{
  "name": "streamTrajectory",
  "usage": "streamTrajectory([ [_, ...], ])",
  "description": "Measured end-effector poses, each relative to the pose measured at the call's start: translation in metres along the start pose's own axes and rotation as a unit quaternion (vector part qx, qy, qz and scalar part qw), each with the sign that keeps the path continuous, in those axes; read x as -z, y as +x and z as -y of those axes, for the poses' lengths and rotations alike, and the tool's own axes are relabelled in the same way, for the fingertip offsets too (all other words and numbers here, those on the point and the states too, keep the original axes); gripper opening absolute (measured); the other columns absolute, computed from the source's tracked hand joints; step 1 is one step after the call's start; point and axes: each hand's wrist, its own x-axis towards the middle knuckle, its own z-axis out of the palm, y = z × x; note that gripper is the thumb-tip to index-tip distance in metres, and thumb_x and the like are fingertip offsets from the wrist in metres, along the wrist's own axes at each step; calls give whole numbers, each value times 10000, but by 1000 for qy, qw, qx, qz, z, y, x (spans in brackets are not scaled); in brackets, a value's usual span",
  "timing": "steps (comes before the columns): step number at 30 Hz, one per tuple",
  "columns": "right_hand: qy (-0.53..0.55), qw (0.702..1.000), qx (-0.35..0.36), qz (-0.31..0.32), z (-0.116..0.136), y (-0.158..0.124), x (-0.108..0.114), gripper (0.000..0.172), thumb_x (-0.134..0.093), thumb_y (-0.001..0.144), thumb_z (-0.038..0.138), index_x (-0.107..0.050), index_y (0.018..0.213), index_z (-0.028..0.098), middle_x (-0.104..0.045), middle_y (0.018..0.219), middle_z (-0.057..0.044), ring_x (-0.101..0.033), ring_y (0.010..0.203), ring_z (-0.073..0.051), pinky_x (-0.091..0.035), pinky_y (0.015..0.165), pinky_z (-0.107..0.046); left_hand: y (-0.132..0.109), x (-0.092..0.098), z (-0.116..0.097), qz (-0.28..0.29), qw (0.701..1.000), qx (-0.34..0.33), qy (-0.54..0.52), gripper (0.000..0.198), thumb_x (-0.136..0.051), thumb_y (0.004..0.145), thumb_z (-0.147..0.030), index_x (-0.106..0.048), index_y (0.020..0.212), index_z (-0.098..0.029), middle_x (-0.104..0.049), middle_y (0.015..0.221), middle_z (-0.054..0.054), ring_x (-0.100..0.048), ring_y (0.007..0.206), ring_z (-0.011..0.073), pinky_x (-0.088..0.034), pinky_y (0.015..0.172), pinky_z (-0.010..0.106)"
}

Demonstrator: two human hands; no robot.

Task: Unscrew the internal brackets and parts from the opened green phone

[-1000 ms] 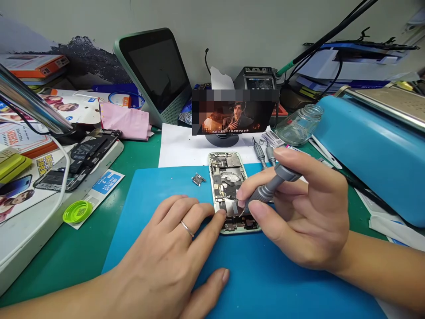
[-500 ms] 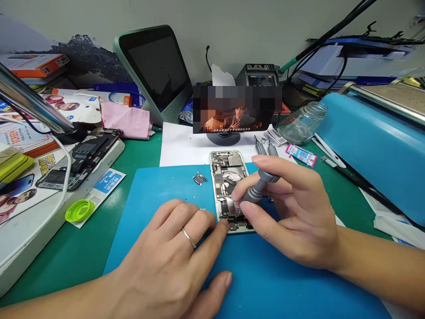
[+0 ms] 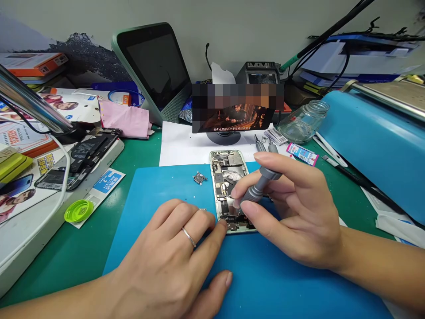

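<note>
An opened phone body point(image 3: 229, 177) with a pale green frame lies lengthwise on the blue mat point(image 3: 166, 186), its boards and connectors exposed. My right hand point(image 3: 292, 212) is closed in a pinch on a grey precision screwdriver point(image 3: 259, 188), whose tip points down into the phone's lower middle. My left hand point(image 3: 169, 261), a ring on one finger, lies flat on the mat with fingers spread; its index fingertip touches the phone's lower left edge. A small loose metal part point(image 3: 199, 178) sits on the mat left of the phone.
Behind the phone stands a small screen on a stand point(image 3: 232, 119), a glass jar point(image 3: 300, 122), more screwdrivers point(image 3: 260, 144) and a dark tablet point(image 3: 156, 71). At left lie a dismantled phone point(image 3: 83, 155) and a green cap point(image 3: 78, 210). A blue machine point(image 3: 375, 137) fills the right.
The phone and both hands sit slightly lower and nearer than a second ago. My right hand has shifted left over the phone, and the screwdriver now stands a little more upright.
</note>
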Motion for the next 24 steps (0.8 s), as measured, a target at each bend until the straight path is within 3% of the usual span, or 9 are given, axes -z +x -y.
streamTrajectory([
  [13, -9, 1000, -3, -3, 1, 0, 0, 692, -593, 967, 24, -427, 1540, 375, -665, 1122, -25, -721, 883, -165, -663, 710, -302, -4, -5, 3, -34, 999, -21, 1, 355, -526, 1057, -331, -752, 1216, -107, -742, 1018, 76, -614, 900, 243, -474, 825, 412],
  [19, -10, 1000, -2, -14, 0, -1, 0, 712, -596, 959, 9, -424, 1547, 371, -663, 1135, -31, -721, 897, -166, -667, 736, -298, -2, 0, 0, -2, 1000, -2, 2, 324, -545, 1053, -290, -745, 1227, -103, -746, 1058, 78, -627, 943, 245, -488, 855, 412],
  [24, -7, 999, 5, -31, 1, -2, -1, 711, -606, 952, 4, -444, 1539, 370, -620, 1301, -55, -729, 936, -160, -671, 741, -292, -2, 0, 0, -11, 1000, -7, -2, 333, -550, 1051, -313, -742, 1223, -102, -741, 1048, 78, -623, 929, 244, -489, 852, 413],
])
